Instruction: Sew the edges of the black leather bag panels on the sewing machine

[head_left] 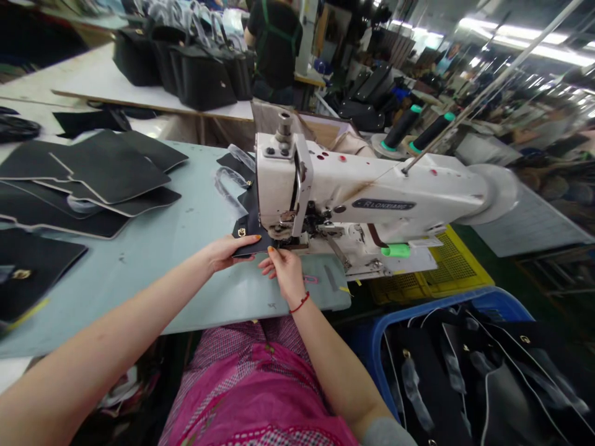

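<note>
A black bag panel (251, 218) with gold hardware and a plastic-wrapped handle lies on the pale blue table, its right edge under the head of a white sewing machine (372, 186). My left hand (231, 251) grips the panel's near left edge, thumb on top and fingers below. At the near corner by the needle area, my right hand (283, 269) pinches the edge between thumb and forefinger, the other fingers loosely curled. The machine head hides the needle and part of the panel.
Stacked black panels (106, 167) cover the table's left side. A blue basket (385, 322) filled with black bag pieces stands at my right, beside a yellow crate (458, 266). Finished black bags (199, 74) and a person (274, 43) are beyond. Thread cones (402, 129) stand behind the machine.
</note>
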Tool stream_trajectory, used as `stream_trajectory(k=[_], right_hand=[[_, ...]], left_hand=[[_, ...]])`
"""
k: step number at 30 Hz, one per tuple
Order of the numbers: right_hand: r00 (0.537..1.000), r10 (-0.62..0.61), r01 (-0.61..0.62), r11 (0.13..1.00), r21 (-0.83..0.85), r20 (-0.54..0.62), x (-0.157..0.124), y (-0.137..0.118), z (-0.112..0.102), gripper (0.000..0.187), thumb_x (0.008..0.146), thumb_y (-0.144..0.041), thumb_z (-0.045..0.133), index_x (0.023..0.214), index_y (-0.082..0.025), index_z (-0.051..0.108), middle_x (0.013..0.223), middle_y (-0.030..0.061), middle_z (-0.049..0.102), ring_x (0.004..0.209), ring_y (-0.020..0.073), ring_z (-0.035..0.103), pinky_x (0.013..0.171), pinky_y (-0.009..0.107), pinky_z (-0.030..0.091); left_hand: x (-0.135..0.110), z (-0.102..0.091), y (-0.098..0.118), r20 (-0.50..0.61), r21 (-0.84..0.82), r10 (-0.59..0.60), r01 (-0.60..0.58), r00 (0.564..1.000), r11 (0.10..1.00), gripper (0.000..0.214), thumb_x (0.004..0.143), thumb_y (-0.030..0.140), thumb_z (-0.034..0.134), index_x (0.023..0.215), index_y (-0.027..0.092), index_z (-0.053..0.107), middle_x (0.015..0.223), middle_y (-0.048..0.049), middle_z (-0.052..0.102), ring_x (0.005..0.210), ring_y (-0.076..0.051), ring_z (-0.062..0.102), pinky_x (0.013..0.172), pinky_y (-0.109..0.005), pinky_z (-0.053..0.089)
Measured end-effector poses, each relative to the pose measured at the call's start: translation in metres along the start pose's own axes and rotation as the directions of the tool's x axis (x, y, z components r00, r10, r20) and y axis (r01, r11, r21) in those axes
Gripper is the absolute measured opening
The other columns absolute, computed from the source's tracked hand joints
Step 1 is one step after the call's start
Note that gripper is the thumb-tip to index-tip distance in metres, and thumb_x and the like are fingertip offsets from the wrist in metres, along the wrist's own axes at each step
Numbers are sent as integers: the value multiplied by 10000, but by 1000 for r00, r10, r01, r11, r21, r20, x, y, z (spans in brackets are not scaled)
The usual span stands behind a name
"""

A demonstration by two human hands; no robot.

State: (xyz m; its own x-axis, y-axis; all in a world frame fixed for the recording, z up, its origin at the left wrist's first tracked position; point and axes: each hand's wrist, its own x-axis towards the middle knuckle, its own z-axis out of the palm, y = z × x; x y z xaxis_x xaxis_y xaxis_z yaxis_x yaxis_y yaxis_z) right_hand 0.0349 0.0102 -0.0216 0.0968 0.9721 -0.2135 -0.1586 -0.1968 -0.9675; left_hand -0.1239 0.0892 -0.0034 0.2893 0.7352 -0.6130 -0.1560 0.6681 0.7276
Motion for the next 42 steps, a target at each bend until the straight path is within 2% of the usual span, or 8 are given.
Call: stream_trajectory(k=[6, 10, 17, 27, 33, 37, 42], right_hand=[[999, 16, -12, 997, 78, -52, -3, 1, 9, 451, 832, -573, 590, 664, -155, 614, 651, 61, 708, 457, 96, 596, 402, 164, 384], [996, 14, -4, 994, 109, -91, -2, 2, 16, 457, 839, -576, 573, 667, -155, 619, 640, 59, 707, 446, 91, 586, 407, 164, 393], [983, 80, -42, 975, 219, -167, -2, 1, 32, 402, 860, -525, 561, 713, -157, 626, 680, 68, 725, 437, 86, 584, 416, 166, 414], [970, 108, -51, 967, 251, -218, 2, 2, 47, 379, 884, -490, 524, 720, -164, 623, 706, 65, 730, 458, 95, 597, 416, 178, 405], [961, 138, -79, 967, 242, -240, 4, -2, 49, 368, 889, -465, 511, 693, -167, 607, 670, 53, 717, 456, 100, 593, 425, 188, 412], [954, 153, -92, 967, 236, -258, 3, -3, 48, 371, 880, -441, 517, 636, -171, 586, 613, 41, 692, 414, 92, 548, 421, 196, 407], [959, 129, -74, 973, 218, -251, 1, -5, 43, 379, 866, -431, 531, 586, -180, 570, 534, 20, 649, 372, 88, 495, 414, 207, 395]], left_hand=[[0, -3, -2, 20, 89, 125, -126, 992, 988, 471, 549, 323, 922, 947, 148, 741, 978, -100, 753, 710, -152, 687, 555, -205, 566], [1, -2, -2, 22, 98, 178, -179, 984, 979, 471, 555, 323, 916, 953, 146, 736, 968, -96, 751, 724, -161, 690, 560, -208, 564], [2, 1, 4, -40, 87, 207, -203, 977, 975, 477, 511, 291, 931, 915, 119, 743, 926, -108, 753, 668, -165, 683, 528, -219, 564], [2, 3, 2, -48, 10, 214, -214, 976, 977, 447, 485, 306, 942, 833, 111, 741, 798, -83, 746, 600, -145, 662, 527, -205, 557], [-4, 7, -4, -137, -17, 245, -249, 960, 968, 394, 499, 297, 932, 768, 110, 713, 764, -80, 735, 574, -147, 646, 490, -207, 530], [-13, 16, -14, -211, -74, 276, -296, 938, 952, 385, 523, 289, 909, 793, 108, 702, 782, -76, 735, 612, -161, 659, 561, -239, 555], [-25, 31, -32, -314, -133, 333, -388, 889, 912, 338, 587, 294, 865, 825, 123, 697, 835, -52, 733, 690, -159, 668, 662, -248, 568]])
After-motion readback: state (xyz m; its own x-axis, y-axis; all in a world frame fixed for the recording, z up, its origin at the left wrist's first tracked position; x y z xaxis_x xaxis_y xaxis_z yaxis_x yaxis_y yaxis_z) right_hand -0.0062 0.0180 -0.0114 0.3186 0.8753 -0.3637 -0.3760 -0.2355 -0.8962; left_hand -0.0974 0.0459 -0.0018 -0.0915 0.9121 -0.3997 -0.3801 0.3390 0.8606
